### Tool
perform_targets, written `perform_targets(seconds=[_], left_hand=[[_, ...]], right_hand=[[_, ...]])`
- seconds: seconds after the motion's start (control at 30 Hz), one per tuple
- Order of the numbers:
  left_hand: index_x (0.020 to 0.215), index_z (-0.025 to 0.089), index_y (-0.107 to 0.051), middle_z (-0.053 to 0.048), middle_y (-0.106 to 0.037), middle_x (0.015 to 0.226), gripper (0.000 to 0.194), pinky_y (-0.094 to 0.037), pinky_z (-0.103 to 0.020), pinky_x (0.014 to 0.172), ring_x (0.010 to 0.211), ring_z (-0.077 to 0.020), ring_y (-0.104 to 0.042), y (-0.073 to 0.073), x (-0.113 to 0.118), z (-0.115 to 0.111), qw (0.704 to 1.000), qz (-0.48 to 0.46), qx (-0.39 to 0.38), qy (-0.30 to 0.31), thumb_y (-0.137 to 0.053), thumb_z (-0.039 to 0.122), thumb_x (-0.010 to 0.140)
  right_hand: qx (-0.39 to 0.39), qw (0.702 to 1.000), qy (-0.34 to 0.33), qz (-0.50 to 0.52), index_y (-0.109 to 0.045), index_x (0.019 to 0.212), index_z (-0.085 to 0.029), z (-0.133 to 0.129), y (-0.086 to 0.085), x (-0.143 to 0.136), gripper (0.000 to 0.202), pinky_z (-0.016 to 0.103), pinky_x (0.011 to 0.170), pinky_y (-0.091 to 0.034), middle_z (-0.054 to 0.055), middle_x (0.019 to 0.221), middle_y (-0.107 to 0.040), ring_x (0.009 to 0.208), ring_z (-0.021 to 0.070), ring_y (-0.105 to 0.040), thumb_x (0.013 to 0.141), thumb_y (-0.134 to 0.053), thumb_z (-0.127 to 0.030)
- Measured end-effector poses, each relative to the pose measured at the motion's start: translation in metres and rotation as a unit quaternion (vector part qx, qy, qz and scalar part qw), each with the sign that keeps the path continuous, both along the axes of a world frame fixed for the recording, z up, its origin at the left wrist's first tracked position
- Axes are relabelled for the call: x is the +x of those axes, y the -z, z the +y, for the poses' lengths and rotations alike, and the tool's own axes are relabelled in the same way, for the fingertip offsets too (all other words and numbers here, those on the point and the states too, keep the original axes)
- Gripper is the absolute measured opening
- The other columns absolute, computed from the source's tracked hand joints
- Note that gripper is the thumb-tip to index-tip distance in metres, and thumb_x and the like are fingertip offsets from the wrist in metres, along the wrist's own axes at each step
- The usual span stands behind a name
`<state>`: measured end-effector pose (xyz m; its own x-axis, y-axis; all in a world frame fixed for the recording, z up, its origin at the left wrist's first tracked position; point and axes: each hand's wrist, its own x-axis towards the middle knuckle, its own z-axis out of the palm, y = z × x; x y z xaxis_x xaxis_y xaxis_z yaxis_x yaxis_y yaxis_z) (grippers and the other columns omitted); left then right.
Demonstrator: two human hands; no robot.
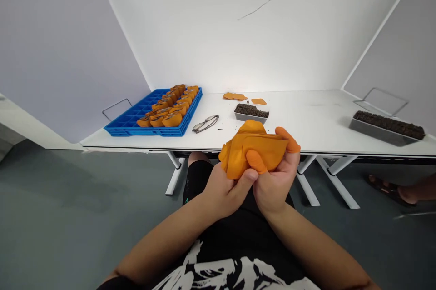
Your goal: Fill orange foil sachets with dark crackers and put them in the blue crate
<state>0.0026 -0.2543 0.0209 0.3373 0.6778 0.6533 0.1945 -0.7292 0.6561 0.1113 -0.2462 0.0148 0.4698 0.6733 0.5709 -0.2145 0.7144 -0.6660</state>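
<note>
In front of my lap I hold a layered wad of orange sheets [267, 148], cloth or paper, I cannot tell which. My left hand [226, 190] grips the lower left of the wad, fingers hidden beneath it. My right hand [277, 176] holds it from the right, the thumb pressed on the top sheet. Orange finger cots cover that thumb and at least one finger. Beyond the wad, a metal tray [250, 117] of thin dark pieces standing in a row is on the white table [306, 122].
A blue compartment tray [150, 132] at the left holds several folded orange pieces. Eyeglasses [206, 123] lie beside it. Flat orange pieces [235, 96] lie near the wall. At the right stands a longer metal tray [381, 132] of dark pieces. Another person's sandalled foot [405, 195] shows below.
</note>
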Motion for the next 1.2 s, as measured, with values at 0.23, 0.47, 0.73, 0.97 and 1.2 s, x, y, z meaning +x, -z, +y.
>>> perform_targets(seconds=[0.23,0.47,0.73,0.97,1.2], left_hand=[[0.128,0.015,-0.068,-0.013,-0.075,0.106,0.057,-0.058,-0.044,0.111,0.121,-0.0267,-0.069,0.01,-0.009,-0.005,0.992,-0.11,-0.063,0.008,-0.035,0.058,0.111],[0.129,0.017,-0.07,-0.012,-0.076,0.107,0.056,-0.06,-0.042,0.109,0.118,-0.0259,-0.071,0.019,0.001,-0.006,0.988,-0.137,-0.074,0.021,-0.034,0.056,0.112],[0.125,0.02,-0.071,-0.01,-0.076,0.109,0.042,-0.058,-0.041,0.112,0.116,-0.0233,-0.071,0.027,-0.001,0.0,0.994,-0.098,-0.048,-0.005,-0.042,0.048,0.111],[0.097,0.018,-0.073,-0.007,-0.072,0.082,0.034,-0.065,-0.034,0.08,0.083,-0.0195,-0.072,0.017,-0.003,-0.001,0.997,-0.067,-0.048,-0.014,-0.051,0.041,0.109],[0.082,0.015,-0.069,-0.003,-0.067,0.065,0.041,-0.058,-0.025,0.059,0.059,-0.0132,-0.066,0.008,-0.001,-0.008,0.991,-0.125,-0.047,-0.015,-0.05,0.039,0.11]], right_hand=[[0.005,0.995,-0.047,-0.084,-0.056,0.146,-0.031,-0.006,0.029,-0.006,0.08,0.035,0.092,-0.066,0.008,0.133,-0.067,0.115,0.0252,-0.071,0.076,-0.095,-0.033],[0.032,0.991,-0.026,-0.124,-0.041,0.158,-0.03,-0.011,0.039,0.0,0.067,0.035,0.093,-0.065,0.011,0.134,-0.062,0.113,0.0221,-0.069,0.099,-0.072,-0.035],[-0.034,0.993,-0.067,-0.091,-0.046,0.152,-0.025,-0.007,0.042,-0.004,0.049,0.036,0.101,-0.061,0.013,0.141,-0.06,0.124,0.0219,-0.065,0.107,-0.058,-0.04],[-0.09,0.978,-0.188,-0.027,-0.049,0.139,-0.029,-0.01,0.039,-0.002,0.039,0.03,0.057,-0.056,0.005,0.1,-0.065,0.071,0.0172,-0.062,0.11,-0.046,-0.056],[-0.036,0.979,-0.184,-0.083,-0.058,0.114,-0.025,-0.022,0.033,0.002,0.027,0.027,0.055,-0.05,-0.001,0.074,-0.049,0.06,0.0145,-0.048,0.113,-0.043,-0.047]])
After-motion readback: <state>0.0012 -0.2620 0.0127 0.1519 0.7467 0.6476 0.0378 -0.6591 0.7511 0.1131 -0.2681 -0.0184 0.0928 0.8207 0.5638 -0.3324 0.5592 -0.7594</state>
